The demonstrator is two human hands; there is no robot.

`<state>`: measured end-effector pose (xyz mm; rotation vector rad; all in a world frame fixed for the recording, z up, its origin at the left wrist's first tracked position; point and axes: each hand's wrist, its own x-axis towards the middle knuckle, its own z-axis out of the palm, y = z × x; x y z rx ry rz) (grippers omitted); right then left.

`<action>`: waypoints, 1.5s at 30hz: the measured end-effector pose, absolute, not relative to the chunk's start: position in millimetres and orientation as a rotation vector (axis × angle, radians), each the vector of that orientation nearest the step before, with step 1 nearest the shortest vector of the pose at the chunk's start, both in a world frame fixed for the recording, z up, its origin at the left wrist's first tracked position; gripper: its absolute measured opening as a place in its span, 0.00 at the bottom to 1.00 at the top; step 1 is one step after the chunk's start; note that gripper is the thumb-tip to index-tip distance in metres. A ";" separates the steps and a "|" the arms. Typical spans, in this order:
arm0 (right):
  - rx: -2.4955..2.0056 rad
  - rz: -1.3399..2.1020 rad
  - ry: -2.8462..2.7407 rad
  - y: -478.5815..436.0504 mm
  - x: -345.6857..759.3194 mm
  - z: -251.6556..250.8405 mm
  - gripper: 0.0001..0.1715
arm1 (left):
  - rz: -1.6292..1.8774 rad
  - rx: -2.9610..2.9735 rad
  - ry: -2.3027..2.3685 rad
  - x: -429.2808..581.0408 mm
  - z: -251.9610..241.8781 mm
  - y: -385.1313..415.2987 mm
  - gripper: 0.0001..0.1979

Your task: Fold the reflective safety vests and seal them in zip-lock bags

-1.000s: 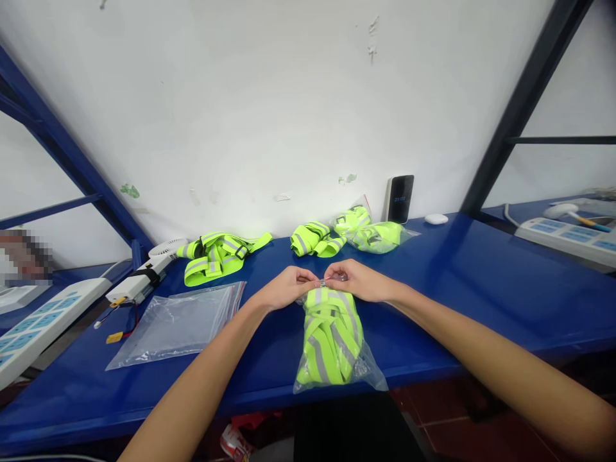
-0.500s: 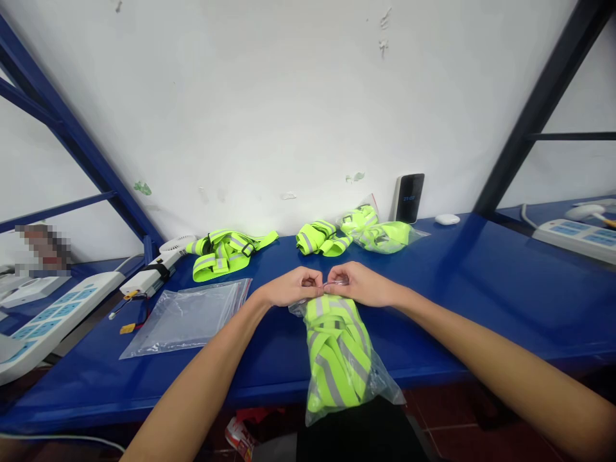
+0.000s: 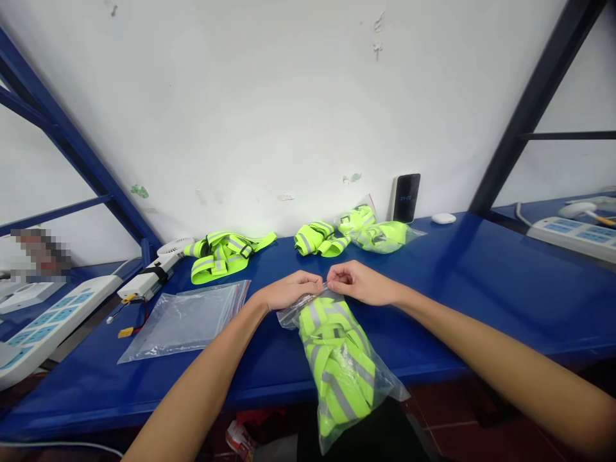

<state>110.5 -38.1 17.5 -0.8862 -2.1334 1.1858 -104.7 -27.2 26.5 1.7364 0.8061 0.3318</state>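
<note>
Head view: I see that over the last second the bag (image 3: 385, 375) has swung its lower end toward me and to the right, and it now hangs past the front edge of the table (image 3: 457, 289). More of its mouth shows beside the left hand (image 3: 293, 292), which lies flatter than before, so I judge the work is centred on that mouth. Left thumb and fingers pinch it; the right hand (image 3: 360, 282) pinches it just beside them, fingertips nearly meeting. The strap (image 3: 332, 346) sits inside the bag, below both hands, on the near side.
</note>
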 end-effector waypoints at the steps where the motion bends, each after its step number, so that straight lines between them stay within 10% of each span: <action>1: -0.878 1.191 -2.131 -37.8 110.6 17.1 0.13 | 0.345 1.727 0.813 -104.0 25.3 -27.2 0.17; 45: -0.939 1.062 -2.075 -36.5 114.2 15.5 0.10 | 0.424 1.823 0.782 -104.5 20.6 -25.7 0.19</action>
